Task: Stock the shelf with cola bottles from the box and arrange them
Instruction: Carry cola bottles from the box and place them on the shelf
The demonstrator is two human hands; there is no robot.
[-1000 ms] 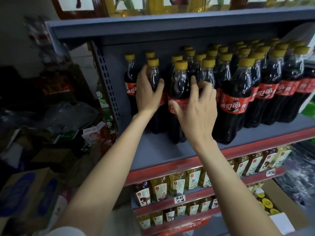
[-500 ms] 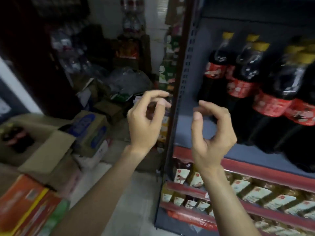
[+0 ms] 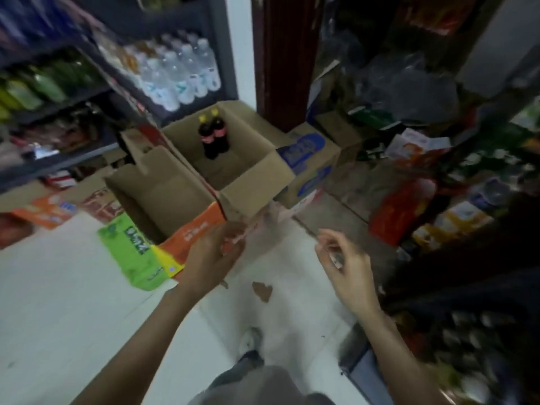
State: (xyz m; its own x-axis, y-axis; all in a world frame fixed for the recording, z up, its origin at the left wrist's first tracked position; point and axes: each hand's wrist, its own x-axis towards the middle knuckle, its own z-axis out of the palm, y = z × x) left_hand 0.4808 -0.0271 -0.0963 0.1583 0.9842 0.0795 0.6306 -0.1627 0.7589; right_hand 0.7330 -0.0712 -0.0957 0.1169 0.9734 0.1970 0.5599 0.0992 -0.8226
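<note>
Two cola bottles (image 3: 213, 135) stand upright, touching, near the far wall of an open box (image 3: 251, 182) on the floor (image 3: 58, 302). Nearer, over the floor, the left hand (image 3: 211, 258) and right hand (image 3: 347, 267) hang empty, each grip loosely curled on nothing. An orange box (image 3: 163, 200) sits just beside the cola box, water bottles (image 3: 181, 74) shelved behind.

Two cola bottles (image 3: 213, 135) in one open box (image 3: 254, 173).
</note>
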